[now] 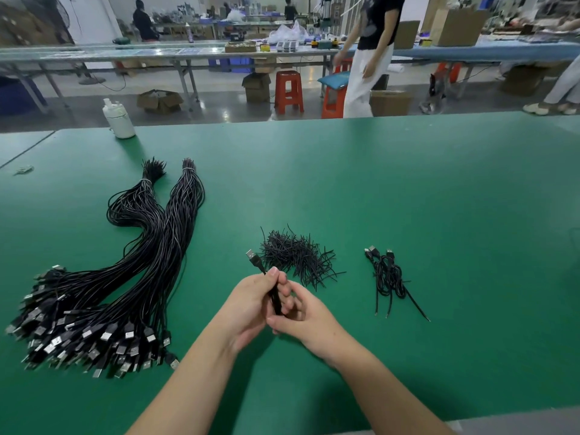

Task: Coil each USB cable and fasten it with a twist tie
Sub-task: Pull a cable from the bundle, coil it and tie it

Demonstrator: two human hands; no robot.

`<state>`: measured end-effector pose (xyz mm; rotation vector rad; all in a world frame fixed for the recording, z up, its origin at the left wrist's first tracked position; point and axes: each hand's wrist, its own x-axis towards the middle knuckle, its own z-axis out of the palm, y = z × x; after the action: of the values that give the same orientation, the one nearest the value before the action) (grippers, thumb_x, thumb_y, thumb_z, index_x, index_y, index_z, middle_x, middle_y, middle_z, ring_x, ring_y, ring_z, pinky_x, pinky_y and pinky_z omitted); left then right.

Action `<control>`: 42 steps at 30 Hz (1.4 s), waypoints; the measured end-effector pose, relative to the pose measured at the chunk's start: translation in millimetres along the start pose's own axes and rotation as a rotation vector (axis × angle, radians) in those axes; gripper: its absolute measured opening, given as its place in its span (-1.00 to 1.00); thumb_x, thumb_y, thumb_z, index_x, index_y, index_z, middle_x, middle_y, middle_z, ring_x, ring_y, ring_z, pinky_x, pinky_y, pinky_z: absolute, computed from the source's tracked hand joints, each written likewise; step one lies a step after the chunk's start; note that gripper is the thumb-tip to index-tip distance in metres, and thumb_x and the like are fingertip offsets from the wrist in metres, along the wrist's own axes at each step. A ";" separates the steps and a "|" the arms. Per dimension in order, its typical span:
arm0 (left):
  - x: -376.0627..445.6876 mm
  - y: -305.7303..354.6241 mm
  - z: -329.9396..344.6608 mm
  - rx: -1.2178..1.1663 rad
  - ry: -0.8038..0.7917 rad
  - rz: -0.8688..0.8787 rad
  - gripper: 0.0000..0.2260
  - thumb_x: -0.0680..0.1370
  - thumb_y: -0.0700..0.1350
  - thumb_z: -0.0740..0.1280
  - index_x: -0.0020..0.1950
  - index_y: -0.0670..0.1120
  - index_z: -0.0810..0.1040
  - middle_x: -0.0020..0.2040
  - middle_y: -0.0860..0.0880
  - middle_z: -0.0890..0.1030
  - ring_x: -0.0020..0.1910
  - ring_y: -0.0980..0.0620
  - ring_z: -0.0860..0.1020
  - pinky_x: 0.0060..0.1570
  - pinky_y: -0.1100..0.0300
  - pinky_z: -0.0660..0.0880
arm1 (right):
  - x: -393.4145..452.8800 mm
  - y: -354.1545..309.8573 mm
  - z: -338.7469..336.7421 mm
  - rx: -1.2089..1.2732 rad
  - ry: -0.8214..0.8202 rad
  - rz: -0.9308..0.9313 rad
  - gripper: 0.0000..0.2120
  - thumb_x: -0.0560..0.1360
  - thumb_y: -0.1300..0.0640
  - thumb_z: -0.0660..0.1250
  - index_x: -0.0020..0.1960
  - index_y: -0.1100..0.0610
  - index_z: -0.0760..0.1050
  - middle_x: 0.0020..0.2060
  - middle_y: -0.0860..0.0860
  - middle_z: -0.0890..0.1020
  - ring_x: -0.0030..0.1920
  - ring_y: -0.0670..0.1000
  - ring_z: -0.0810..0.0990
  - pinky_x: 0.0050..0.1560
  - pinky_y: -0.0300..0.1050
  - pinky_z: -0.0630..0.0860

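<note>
Barely begun, by the look of it: only a small cluster of coiled cables (389, 274), two or three at a guess, lay finished on the right of the green tabletop (439, 196), loosely looped, plugs pointing away and bare tails trailing toward the near edge. Well apart on the left, two thick bundles of uncoiled cables (125, 277), dozens of glossy black leads with silver plugs fanned out at the near end and white bands cinching the far ends. Between the two, just beyond the hands, a scattered heap of short black twist ties (295, 255). At centre, raised a little above the tabletop, one cable (275, 298) gathered into a tight narrow hank, its silver plug poking up and to the left. Left hand (251, 306) curled round the hank, thumb pressed along its top. Right hand (301, 315) closed against it from the other side, fingers bent over the lower part. Impossible to tell whether a tie was already round this hank. Most of the work plainly still ahead. At the far left of the tabletop, a white bottle (117, 119).
</note>
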<state>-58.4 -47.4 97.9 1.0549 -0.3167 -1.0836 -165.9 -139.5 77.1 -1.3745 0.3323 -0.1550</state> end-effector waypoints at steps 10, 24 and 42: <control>-4.1 3.4 0.9 0.070 -0.246 -0.153 -0.70 0.60 -0.06 0.26 -0.08 -0.22 0.71 0.09 -0.34 0.64 0.09 -0.21 0.65 0.10 0.07 0.56 | -0.5 11.3 -12.9 -0.067 0.060 -0.013 -0.57 0.41 0.38 0.50 0.14 0.51 0.38 -0.42 -0.11 0.26 -0.31 -0.07 0.23 -0.15 -0.18 0.34; -12.9 -26.8 -6.0 1.240 0.229 0.184 -0.80 0.65 0.03 0.20 0.21 0.23 0.54 0.07 0.25 0.61 0.09 0.21 0.55 0.02 0.45 0.36 | -12.1 17.5 -23.6 -1.058 0.076 -0.045 -0.87 0.67 -0.03 0.11 0.12 0.02 0.25 0.03 0.05 0.58 -0.02 0.17 0.59 -0.04 0.11 0.49; 17.4 -16.6 -4.8 1.211 0.276 0.218 -0.82 0.60 -0.04 0.31 -0.21 0.08 0.52 -0.25 0.13 0.60 -0.21 0.16 0.55 -0.24 0.41 0.37 | 4.0 29.7 -13.1 -0.674 0.115 0.042 -0.67 0.70 -0.04 0.00 0.15 0.15 0.43 0.07 0.11 0.61 0.10 0.14 0.55 0.19 0.12 0.46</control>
<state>-56.2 -60.5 77.3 2.1456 -0.8925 -0.4606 -168.9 -147.2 45.4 -2.0267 0.5394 -0.0888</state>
